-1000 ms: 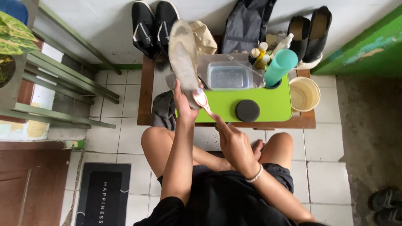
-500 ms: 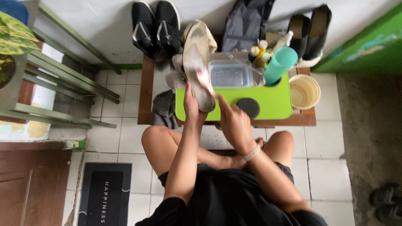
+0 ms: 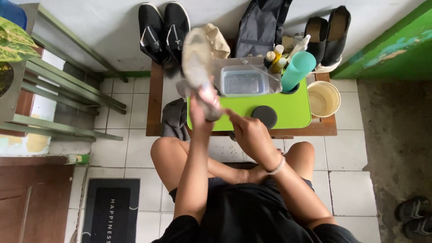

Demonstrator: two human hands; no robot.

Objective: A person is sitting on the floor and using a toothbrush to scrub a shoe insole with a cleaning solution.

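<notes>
My left hand (image 3: pixel 201 106) grips a dirty beige shoe (image 3: pixel 196 63) by its heel end and holds it up with the sole facing me, above the left end of a lime green tray (image 3: pixel 292 112). My right hand (image 3: pixel 249 132) is beside it with a finger stretched toward the shoe's heel; what it holds, if anything, is hidden. A second beige shoe (image 3: pixel 218 40) lies behind the raised one. On the tray are a clear plastic tub of water (image 3: pixel 245 81), a round black lid (image 3: pixel 264 115) and a teal cup (image 3: pixel 297 69).
The tray rests on a low wooden table (image 3: pixel 155 103) with a grey cloth (image 3: pixel 174 119) on its left. Black shoes (image 3: pixel 163 27), a dark bag (image 3: pixel 263 24), small bottles (image 3: pixel 275 56) and a cream bucket (image 3: pixel 324 99) stand around. A green bench (image 3: pixel 67 90) is left, a doormat (image 3: pixel 110 209) by my knee.
The shoe has been lifted and turned more upright, moving left. My right hand has come closer to its heel.
</notes>
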